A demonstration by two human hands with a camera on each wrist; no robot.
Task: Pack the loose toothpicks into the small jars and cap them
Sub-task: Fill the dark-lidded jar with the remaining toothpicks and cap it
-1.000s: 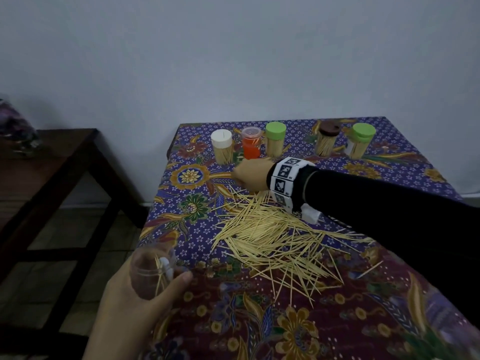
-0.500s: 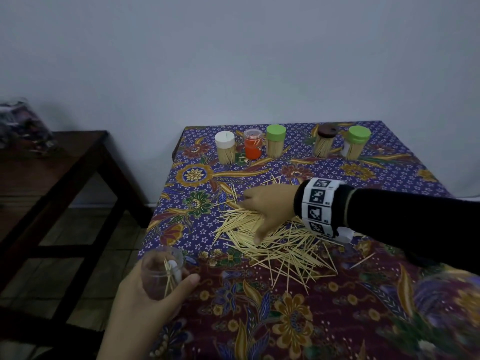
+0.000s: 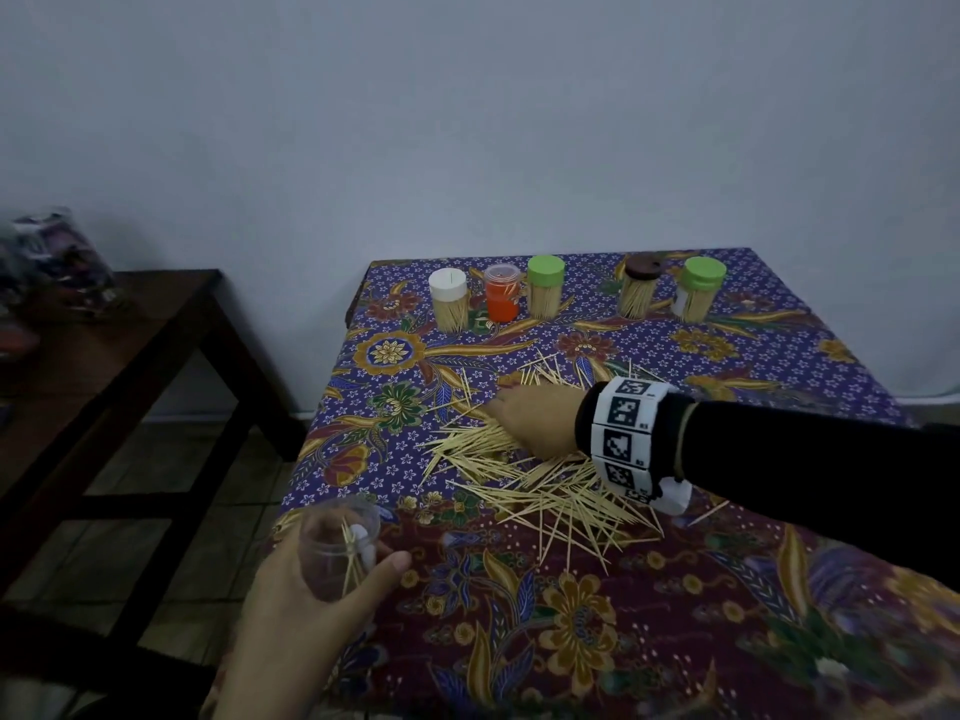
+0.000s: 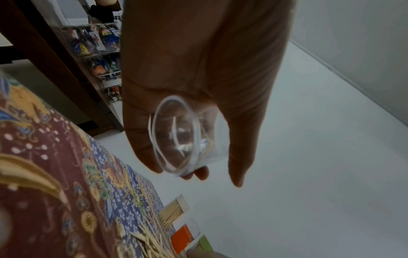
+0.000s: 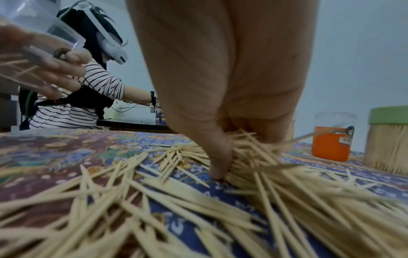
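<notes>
A heap of loose toothpicks [image 3: 545, 491] lies mid-table on the patterned cloth [image 3: 571, 631]. My right hand [image 3: 501, 418] is down in the heap's far left part; the right wrist view shows the thumb [image 5: 218, 167] and curled fingers pinching a bunch of toothpicks [image 5: 249, 148]. My left hand [image 3: 337, 600] grips a clear, uncapped small jar [image 3: 337, 543] at the table's front left edge, tilted, with a few toothpicks inside. In the left wrist view the jar [image 4: 176, 139] sits between thumb and fingers, base toward the camera.
Several filled jars stand along the back edge: white cap [image 3: 448, 298], orange [image 3: 502, 298], green cap [image 3: 545, 291], brown cap [image 3: 639, 291], green cap [image 3: 698, 293]. A dark wooden table [image 3: 104, 356] stands to the left. Another person [image 5: 73, 108] sits beyond it.
My right hand came back from the row of jars to the heap and its fingers have curled around a bunch of toothpicks. The left hand holds the jar in much the same place.
</notes>
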